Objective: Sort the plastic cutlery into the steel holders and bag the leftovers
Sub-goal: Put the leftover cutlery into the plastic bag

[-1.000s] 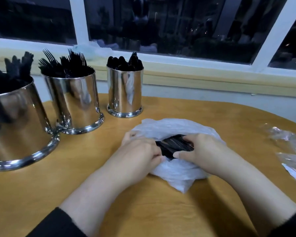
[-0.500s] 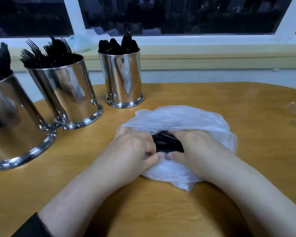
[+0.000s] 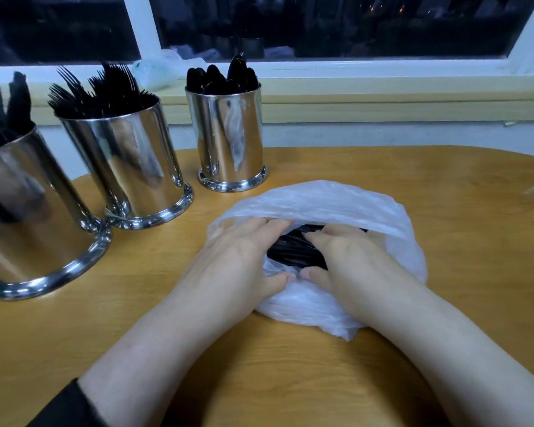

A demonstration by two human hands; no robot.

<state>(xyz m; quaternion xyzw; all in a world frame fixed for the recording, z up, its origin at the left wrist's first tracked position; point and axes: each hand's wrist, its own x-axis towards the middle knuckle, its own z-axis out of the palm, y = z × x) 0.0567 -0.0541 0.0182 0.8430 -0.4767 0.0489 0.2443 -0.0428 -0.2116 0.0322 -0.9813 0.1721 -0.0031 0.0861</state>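
On wooden table (image 3: 383, 180), both hands' grip (image 3: 296, 257) holds black cutlery (image 3: 293, 251) inside bag (image 3: 321, 201).

A single wide-angle view looks from the person's head, forward and steeply down across a wooden table (image 3: 444, 192) toward a window (image 3: 321, 26) at the far side. It sits close above the work: both forearms enter from the bottom edge, the left hand (image 3: 238, 260) and right hand (image 3: 349, 260) landing near the frame's centre. Three steel holders (image 3: 228, 134) line the left side, the nearest cut by the left edge and bowed outward by the lens. The sill crosses the top third, almost level, so the camera faces the window roughly square-on. No second view shares the scene
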